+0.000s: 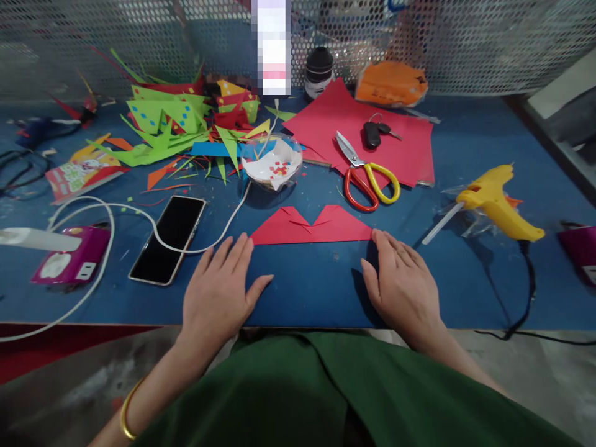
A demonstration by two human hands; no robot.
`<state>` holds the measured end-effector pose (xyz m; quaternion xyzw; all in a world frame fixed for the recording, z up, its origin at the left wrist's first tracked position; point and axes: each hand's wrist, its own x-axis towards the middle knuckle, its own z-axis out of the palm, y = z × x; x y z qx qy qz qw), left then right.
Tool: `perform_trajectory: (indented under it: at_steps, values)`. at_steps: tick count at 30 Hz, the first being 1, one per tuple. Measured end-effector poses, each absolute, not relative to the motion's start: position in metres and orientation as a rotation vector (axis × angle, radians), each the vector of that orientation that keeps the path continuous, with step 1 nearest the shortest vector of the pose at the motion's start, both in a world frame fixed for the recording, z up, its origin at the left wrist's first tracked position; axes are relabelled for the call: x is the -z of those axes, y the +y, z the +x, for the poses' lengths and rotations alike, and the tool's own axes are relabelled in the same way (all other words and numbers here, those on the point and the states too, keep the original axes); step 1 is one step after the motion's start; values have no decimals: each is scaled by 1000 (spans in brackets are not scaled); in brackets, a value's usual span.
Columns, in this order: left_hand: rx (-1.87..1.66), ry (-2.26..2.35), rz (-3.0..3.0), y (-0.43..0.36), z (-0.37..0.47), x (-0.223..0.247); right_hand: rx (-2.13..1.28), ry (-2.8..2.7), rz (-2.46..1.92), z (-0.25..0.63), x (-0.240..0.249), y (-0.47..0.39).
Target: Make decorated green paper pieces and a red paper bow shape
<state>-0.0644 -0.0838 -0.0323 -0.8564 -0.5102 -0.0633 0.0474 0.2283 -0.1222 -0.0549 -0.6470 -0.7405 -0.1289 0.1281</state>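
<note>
A folded piece of red paper [311,233] lies flat on the blue table, its straight edge towards me and a V-shaped notch in the middle of its far edge. My left hand [222,282] rests palm down at its left corner, fingers stretched out and thumb apart. At the right corner, my right hand [404,279] touches the paper with its fingertips, thumb apart from the fingers. Beyond the paper lie scissors [357,166] with one red and one yellow handle, blades apart. A bowl [271,160] lined with white paper holds small coloured paper bits.
Red paper sheets [321,118] with keys [372,134] on them lie behind the scissors. A yellow glue gun [496,197] is at the right. At the left are a phone [170,239], a white cable, a purple power socket [77,254] and green paper cut-outs [162,115].
</note>
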Motion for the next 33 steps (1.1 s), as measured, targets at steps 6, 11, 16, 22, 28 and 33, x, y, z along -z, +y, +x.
perform_trajectory:
  at_steps: [6, 11, 16, 22, 28, 33]
  values:
    - [324, -1593, -2474, -87, -57, 25, 392, -2181, -1889, 227, 57, -122]
    - [280, -1135, -2856, -76, -17, 29, 361, -2172, -1888, 227, 58, -122]
    - [178, -1093, -2954, -70, -2, 38, 320, -2101, -1883, 228, 52, -123]
    - [150, -1107, -2964, -71, -3, 35, 253, -2273, -1579, 197, 40, -113]
    - [175, -1053, -2972, -69, -5, 37, 199, -2393, -1472, 175, 46, -105]
    - [218, -1066, -2936, -65, -15, 39, 266, -2335, -1604, 205, 51, -112]
